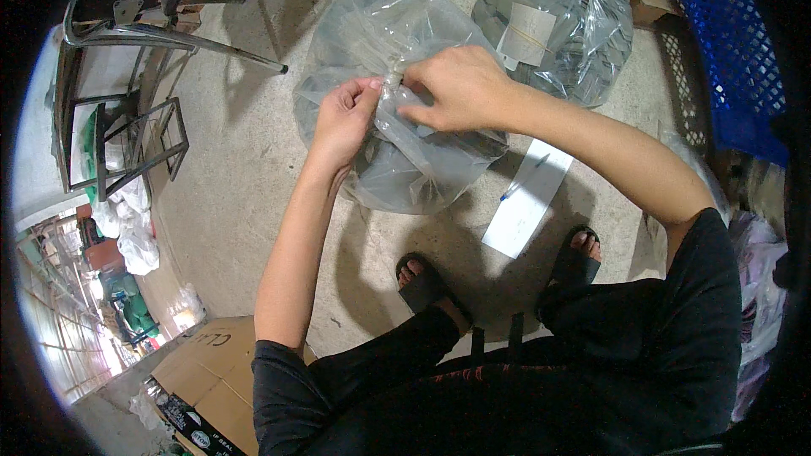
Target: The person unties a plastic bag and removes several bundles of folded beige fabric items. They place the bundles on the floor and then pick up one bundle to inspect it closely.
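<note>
A large clear plastic bag [405, 181] stands on the floor in front of my feet, its top gathered into a twisted neck. Darkish contents show dimly through its film; I cannot make out what they are. My left hand [346, 114] pinches the neck from the left with thumb and fingers. From the right, my right hand [460, 89] bends over the same neck, fingers curled at it and thumb lower down against the plastic. Whether a thin tie is between the fingers is too small to tell.
A second tied clear bag [591, 59] with a pale label [528, 34] stands far right. Near my feet lies a white paper [522, 219] with a pen [524, 179]. A metal-legged chair [203, 42] is far left, a cardboard box [215, 371] near left, a blue crate [726, 51] right.
</note>
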A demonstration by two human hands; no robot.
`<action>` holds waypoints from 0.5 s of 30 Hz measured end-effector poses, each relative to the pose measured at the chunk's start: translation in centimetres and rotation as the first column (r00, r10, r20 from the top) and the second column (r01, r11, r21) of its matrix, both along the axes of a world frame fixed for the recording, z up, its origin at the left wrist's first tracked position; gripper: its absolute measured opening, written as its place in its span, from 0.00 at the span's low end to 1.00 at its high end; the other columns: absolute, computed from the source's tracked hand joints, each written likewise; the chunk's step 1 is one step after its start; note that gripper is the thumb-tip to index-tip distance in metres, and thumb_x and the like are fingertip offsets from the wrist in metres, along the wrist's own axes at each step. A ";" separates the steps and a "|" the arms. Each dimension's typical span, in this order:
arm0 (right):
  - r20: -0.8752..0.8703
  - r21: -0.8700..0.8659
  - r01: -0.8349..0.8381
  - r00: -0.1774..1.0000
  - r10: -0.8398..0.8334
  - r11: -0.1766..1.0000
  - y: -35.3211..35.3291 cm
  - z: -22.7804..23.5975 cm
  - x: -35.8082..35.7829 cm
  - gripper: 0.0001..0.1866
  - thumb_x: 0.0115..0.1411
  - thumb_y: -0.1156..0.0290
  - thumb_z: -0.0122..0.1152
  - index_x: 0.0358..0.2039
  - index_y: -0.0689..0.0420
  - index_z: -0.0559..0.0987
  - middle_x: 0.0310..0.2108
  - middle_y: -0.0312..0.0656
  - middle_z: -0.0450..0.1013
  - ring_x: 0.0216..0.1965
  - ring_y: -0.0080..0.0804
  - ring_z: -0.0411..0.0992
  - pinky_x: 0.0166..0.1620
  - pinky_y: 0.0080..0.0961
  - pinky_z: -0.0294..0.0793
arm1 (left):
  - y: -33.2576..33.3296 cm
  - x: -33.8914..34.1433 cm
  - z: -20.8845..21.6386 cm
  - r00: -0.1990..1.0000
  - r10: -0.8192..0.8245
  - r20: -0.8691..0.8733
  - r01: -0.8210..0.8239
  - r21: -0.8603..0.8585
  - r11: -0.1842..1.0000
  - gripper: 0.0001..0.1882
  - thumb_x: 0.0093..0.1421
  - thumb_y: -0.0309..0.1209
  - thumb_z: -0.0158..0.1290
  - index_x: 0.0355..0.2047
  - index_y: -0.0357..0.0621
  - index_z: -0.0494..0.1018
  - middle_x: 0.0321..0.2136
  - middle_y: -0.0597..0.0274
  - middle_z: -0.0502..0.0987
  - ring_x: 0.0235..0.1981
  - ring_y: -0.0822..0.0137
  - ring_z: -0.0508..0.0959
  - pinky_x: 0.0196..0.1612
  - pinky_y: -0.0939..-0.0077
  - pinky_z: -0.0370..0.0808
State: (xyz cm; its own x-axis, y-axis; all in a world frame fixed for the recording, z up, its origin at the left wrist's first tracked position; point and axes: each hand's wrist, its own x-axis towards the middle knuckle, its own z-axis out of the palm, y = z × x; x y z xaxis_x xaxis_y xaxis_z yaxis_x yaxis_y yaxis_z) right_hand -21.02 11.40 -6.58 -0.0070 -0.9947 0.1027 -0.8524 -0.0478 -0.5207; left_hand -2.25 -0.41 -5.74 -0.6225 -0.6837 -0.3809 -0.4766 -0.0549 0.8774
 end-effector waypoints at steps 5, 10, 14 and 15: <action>0.108 -0.110 -0.006 0.994 0.018 0.994 0.8 -0.8 0.1 0.17 0.58 0.56 0.67 0.40 0.55 0.82 0.35 0.45 0.82 0.39 0.51 0.81 0.39 0.46 0.79 | 0.1 0.3 0.6 0.995 -0.102 -0.016 0.102 -0.010 0.995 0.16 0.75 0.35 0.52 0.52 0.34 0.78 0.40 0.67 0.81 0.40 0.77 0.76 0.46 0.81 0.72; 0.229 -0.084 0.011 0.973 0.008 0.996 1.2 -0.5 0.0 0.14 0.59 0.59 0.64 0.41 0.54 0.81 0.39 0.44 0.80 0.43 0.50 0.79 0.42 0.45 0.78 | 0.1 0.0 1.4 0.979 -0.198 -0.044 0.199 0.043 0.979 0.16 0.74 0.36 0.52 0.52 0.36 0.78 0.39 0.69 0.81 0.39 0.78 0.75 0.44 0.81 0.72; 0.307 -0.013 0.024 0.952 -0.019 1.000 1.4 0.2 -0.2 0.14 0.60 0.58 0.62 0.41 0.54 0.80 0.41 0.45 0.79 0.45 0.49 0.78 0.44 0.45 0.77 | 0.1 -0.6 1.7 0.969 -0.244 0.021 0.245 -0.004 0.970 0.16 0.73 0.38 0.54 0.51 0.37 0.77 0.37 0.70 0.79 0.37 0.79 0.73 0.41 0.83 0.71; 0.340 0.020 0.028 0.940 -0.033 0.999 1.3 0.3 -0.3 0.15 0.60 0.58 0.62 0.41 0.54 0.79 0.42 0.45 0.79 0.45 0.49 0.78 0.45 0.45 0.77 | 0.1 -0.7 1.6 0.963 -0.267 0.025 0.268 -0.036 0.963 0.16 0.73 0.38 0.55 0.51 0.37 0.77 0.37 0.70 0.79 0.36 0.79 0.73 0.40 0.83 0.70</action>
State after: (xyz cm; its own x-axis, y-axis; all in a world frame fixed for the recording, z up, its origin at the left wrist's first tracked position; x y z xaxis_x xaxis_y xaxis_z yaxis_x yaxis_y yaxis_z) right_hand -21.33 12.74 -6.23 -0.0698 -0.9948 0.0746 -0.6254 -0.0146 -0.7802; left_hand -2.96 -0.28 -4.10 -0.7775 -0.5076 -0.3713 -0.4865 0.1113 0.8666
